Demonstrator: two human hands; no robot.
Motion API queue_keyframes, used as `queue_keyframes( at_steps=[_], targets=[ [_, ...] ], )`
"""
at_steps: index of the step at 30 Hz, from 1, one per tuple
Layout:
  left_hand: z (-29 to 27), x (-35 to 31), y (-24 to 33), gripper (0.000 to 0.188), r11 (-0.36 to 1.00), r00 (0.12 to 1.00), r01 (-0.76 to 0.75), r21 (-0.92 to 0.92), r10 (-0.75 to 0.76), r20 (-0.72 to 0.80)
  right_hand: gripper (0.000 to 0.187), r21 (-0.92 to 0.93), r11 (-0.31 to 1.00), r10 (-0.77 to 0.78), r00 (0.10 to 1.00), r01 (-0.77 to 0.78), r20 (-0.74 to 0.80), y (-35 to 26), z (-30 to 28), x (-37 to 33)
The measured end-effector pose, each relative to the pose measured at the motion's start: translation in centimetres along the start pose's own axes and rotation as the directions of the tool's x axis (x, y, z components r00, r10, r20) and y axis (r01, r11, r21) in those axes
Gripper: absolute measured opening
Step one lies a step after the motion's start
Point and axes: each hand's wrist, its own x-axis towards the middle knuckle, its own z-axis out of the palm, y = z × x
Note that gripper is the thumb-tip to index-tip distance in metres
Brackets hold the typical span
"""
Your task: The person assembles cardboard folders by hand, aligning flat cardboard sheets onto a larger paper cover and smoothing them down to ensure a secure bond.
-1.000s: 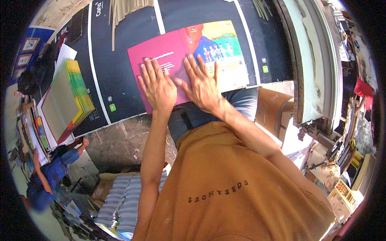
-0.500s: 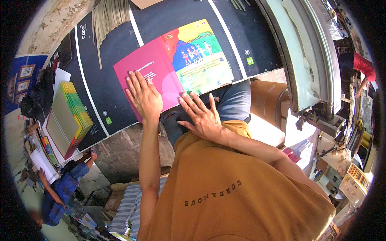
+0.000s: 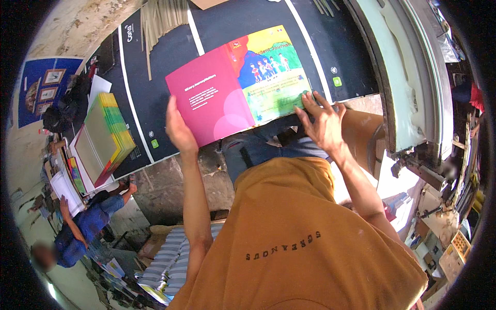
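Observation:
A book cover (image 3: 211, 103) lies spread flat on the dark table, outer side up. Its left half is plain pink; its right half carries a colourful drawing of children on green, blue, yellow and red. My left hand (image 3: 181, 129) stands edge-on along the pink half's left side, fingers stretched and close to that edge. At the lower right corner of the illustrated half, my right hand (image 3: 325, 124) rests its spread, slightly bent fingertips on the cover's edge. Neither hand is closed round anything.
Thin grey-brown strips (image 3: 161, 23) lie at the table's far side. A stack of green and yellow covers or books (image 3: 109, 137) stands at left. A large pale metal machine (image 3: 408, 67) borders the right. Another person in blue (image 3: 85, 235) works at lower left.
My left hand has lifted off the pink half and turned edge-on at its left side. My right hand has moved rightward from the lower middle to the cover's right corner.

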Motion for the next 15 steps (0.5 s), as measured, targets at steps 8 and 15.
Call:
queue_keyframes(
  at_steps=[8, 15],
  targets=[
    [-3.2, -2.8, 5.9, 0.059, 0.808, 0.793, 0.589, 0.014, -0.575, -0.202, 0.062, 0.581, 0.669, 0.382, 0.885, -0.464, 0.266, 4.8, -0.3, 8.8],
    [-5.8, -2.7, 3.8, 0.029, 0.902, 0.974, 0.222, 0.371, -0.187, -0.127, 0.031, 0.629, 0.643, 0.028, 0.834, -0.437, 0.55, 2.5, -2.5, 12.0]
  ],
)
